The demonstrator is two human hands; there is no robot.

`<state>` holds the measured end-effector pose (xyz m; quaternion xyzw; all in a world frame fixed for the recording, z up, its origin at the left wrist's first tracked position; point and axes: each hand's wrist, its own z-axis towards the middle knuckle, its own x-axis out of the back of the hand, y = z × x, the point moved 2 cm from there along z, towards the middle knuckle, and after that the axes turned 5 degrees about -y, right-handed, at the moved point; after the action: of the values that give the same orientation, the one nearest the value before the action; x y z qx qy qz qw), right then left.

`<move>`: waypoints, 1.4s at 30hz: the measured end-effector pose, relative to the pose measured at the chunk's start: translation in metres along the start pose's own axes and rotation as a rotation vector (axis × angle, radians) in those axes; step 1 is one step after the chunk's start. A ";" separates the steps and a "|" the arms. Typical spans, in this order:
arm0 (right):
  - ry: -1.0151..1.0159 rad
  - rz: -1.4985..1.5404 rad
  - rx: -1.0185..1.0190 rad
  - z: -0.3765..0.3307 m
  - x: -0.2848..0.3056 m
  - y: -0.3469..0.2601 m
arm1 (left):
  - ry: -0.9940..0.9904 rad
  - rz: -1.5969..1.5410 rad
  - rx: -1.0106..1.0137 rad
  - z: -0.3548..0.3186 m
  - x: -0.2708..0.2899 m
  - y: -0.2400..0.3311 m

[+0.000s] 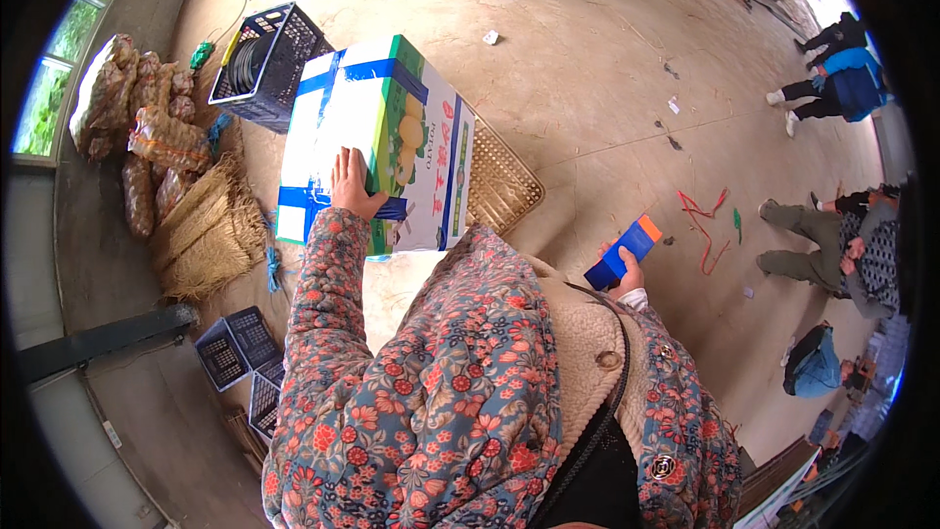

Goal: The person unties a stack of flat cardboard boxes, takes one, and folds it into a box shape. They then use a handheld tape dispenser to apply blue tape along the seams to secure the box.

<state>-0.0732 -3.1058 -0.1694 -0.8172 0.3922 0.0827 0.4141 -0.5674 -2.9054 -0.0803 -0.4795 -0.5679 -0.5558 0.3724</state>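
Note:
A large white and green cardboard carton [333,127], banded with blue tape and printed with potatoes on one side, stands in front of me. My left hand [354,184] lies flat on its near top edge by a strip of blue tape, thumb spread from the fingers. Off to the right of the carton, my right hand [623,269] is wrapped round a blue oblong thing with an orange end [627,247]. Its exact kind I cannot make out. Beneath the carton's right side shows a tan plastic lattice crate [509,176].
Beyond the carton sits a black plastic crate [264,64] holding dark round things. Filled net sacks [162,137] and folded woven sacking [211,230] lie at left, dark crates [235,348] nearer. Red strapping [703,225] lies at right. Several people stand or sit around.

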 end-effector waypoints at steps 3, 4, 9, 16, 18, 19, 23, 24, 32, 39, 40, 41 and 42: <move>-0.020 -0.006 0.001 0.011 0.010 -0.006 | 0.005 -0.030 -0.032 0.001 -0.001 -0.005; -0.015 -0.003 0.000 0.014 0.013 -0.007 | 0.005 -0.043 -0.035 0.002 -0.001 -0.006; 0.021 0.009 0.053 0.023 0.019 -0.011 | 0.011 -0.069 -0.042 0.006 -0.016 -0.013; -0.092 -0.017 0.055 0.011 0.004 -0.006 | 0.081 0.038 -0.156 0.018 -0.082 -0.073; -0.083 -0.292 0.123 0.007 0.000 -0.007 | 0.082 -0.392 -0.117 0.026 -0.105 -0.083; -0.065 -0.283 0.073 0.004 0.001 -0.008 | 0.130 -0.300 -0.230 0.029 -0.110 -0.083; 0.193 -0.369 0.205 -0.007 0.006 -0.014 | 0.403 0.051 -0.475 0.032 -0.110 -0.052; 0.198 -0.441 0.266 -0.009 0.009 -0.012 | 0.393 0.109 -0.450 0.031 -0.108 -0.042; 0.321 -0.288 0.185 0.035 0.074 0.023 | 0.107 0.216 -0.153 0.012 -0.131 0.072; 0.299 -0.202 0.208 0.030 0.109 0.025 | 0.293 0.231 -0.353 -0.002 -0.139 0.130; 0.300 -0.198 0.217 0.027 0.110 0.023 | 0.367 0.258 -0.379 -0.003 -0.140 0.131; 0.301 -0.196 0.222 0.025 0.111 0.021 | 0.438 0.284 -0.402 -0.004 -0.140 0.131; 0.317 -0.207 0.208 0.024 0.112 0.019 | 0.508 0.312 -0.422 -0.006 -0.141 0.131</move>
<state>-0.0064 -3.1590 -0.2482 -0.8090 0.3726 -0.1307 0.4355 -0.4055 -2.9400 -0.1787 -0.4733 -0.2500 -0.6987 0.4746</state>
